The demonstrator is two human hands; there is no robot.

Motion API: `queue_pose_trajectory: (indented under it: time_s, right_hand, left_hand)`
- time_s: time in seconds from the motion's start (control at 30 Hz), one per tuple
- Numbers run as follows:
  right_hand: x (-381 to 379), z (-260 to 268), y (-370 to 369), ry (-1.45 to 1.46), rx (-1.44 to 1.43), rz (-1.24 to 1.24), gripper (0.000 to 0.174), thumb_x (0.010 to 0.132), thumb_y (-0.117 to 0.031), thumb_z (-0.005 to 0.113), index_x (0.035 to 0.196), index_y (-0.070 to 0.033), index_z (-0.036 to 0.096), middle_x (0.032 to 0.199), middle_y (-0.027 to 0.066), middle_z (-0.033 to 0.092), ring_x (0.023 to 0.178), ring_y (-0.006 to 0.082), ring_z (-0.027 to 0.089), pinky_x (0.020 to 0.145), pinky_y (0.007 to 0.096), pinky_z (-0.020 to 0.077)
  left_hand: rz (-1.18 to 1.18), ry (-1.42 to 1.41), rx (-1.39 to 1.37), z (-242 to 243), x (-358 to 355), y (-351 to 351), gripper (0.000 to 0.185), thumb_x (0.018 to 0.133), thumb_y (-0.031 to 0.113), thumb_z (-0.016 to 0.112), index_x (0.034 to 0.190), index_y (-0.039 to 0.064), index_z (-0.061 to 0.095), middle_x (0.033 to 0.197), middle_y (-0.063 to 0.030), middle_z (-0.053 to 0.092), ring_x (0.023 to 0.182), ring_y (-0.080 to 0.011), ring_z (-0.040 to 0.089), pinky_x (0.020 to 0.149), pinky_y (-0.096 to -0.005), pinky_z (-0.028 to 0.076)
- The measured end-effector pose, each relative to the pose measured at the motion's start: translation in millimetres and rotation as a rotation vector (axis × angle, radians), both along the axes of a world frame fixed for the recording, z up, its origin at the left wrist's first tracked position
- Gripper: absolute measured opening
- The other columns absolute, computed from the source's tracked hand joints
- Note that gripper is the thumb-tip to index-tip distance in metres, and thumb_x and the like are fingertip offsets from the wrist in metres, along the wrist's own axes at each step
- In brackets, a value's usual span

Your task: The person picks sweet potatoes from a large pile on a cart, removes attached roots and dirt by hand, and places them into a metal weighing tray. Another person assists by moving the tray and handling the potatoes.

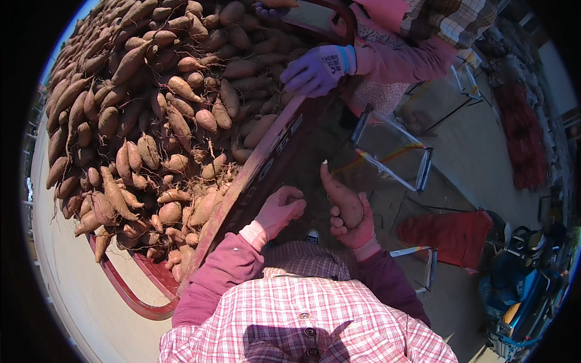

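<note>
My right hand (353, 227), in what looks like a thin pink glove, grips a sweet potato (343, 199) by its thick lower end. The root's narrow end points up and shows a pale tip. My left hand (281, 211) is held apart from it, beside the metal side panel (247, 174) of a cart bed. Its fingers are curled in towards the thumb, and I see nothing between them. A large heap of sweet potatoes (172, 122), many with thin hairy roots, fills the bed to my left.
A co-worker's purple-gloved hand (317, 70) is at the panel's far end; their other hand holds a sweet potato (274, 3). Metal frames (390, 149) with clear plastic stand to the right. A red mesh bag (445, 236) and a blue machine (522, 281) are further right.
</note>
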State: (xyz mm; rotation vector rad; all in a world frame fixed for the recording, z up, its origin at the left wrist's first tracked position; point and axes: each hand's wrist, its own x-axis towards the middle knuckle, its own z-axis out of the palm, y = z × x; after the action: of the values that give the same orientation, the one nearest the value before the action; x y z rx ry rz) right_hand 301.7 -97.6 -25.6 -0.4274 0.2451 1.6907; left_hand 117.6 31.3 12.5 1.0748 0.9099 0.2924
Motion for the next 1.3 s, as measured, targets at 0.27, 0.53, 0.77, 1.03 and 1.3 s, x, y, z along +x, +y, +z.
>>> queue_pose_trajectory:
  time_s: [0.27, 0.53, 0.77, 1.03, 1.3]
  right_hand:
    - [-14, 11, 1, 0.219, 0.232, 0.238, 0.074, 0.084, -0.064, 0.044, 0.123, -0.001, 0.046, 0.088, 0.0116, 0.063, 0.064, 0.0202, 0.055, 0.052, 0.0285, 0.0405]
    - [-38, 43, 4, -0.840, 0.112, 0.197, 0.065, 0.082, -0.043, 0.060, 0.129, -0.002, 0.045, 0.097, 0.0026, 0.059, 0.083, 0.0137, 0.055, 0.074, 0.0271, 0.0451]
    - [35, 8, -30, -0.962, -0.074, 0.081, 0.050, 0.081, -0.030, 0.063, 0.120, 0.000, 0.055, 0.102, 0.0021, 0.058, 0.089, 0.0105, 0.053, 0.078, 0.0237, 0.0433]
    - [152, 2, -62, -1.230, -0.390, -0.317, 0.050, 0.081, -0.024, 0.065, 0.121, 0.000, 0.047, 0.110, 0.0077, 0.054, 0.099, 0.0173, 0.052, 0.085, 0.0301, 0.0428]
    - [126, -66, -230, -1.159, -0.659, -0.892, 0.047, 0.088, -0.031, 0.050, 0.125, -0.002, 0.049, 0.100, 0.0037, 0.056, 0.089, 0.0128, 0.054, 0.080, 0.0278, 0.0430]
  left_hand:
    - [0.173, -0.374, -0.259, 9, 34, -2, 0.069, 0.079, 0.022, 0.070, 0.133, 0.002, 0.033, 0.106, -0.0127, 0.056, 0.095, -0.0216, 0.059, 0.084, -0.0358, 0.048]
    - [0.421, -0.194, -0.109, 12, 53, -10, 0.033, 0.079, 0.008, 0.068, 0.108, -0.001, 0.054, 0.069, -0.0050, 0.058, 0.061, -0.0152, 0.059, 0.059, -0.0277, 0.049]
    - [0.604, -0.100, 0.305, 31, 5, 36, 0.028, 0.088, 0.015, 0.060, 0.112, 0.000, 0.054, 0.079, -0.0045, 0.056, 0.067, -0.0122, 0.055, 0.065, -0.0249, 0.048]
    - [-0.101, 0.763, 1.434, -11, -44, 32, 0.073, 0.071, 0.022, 0.073, 0.134, 0.006, 0.040, 0.130, -0.0173, 0.042, 0.120, -0.0370, 0.041, 0.099, -0.0452, 0.034]
    - [-0.139, 0.818, 1.533, -21, -41, 32, 0.074, 0.073, 0.025, 0.070, 0.136, 0.006, 0.037, 0.136, -0.0233, 0.037, 0.120, -0.0418, 0.041, 0.098, -0.0473, 0.036]
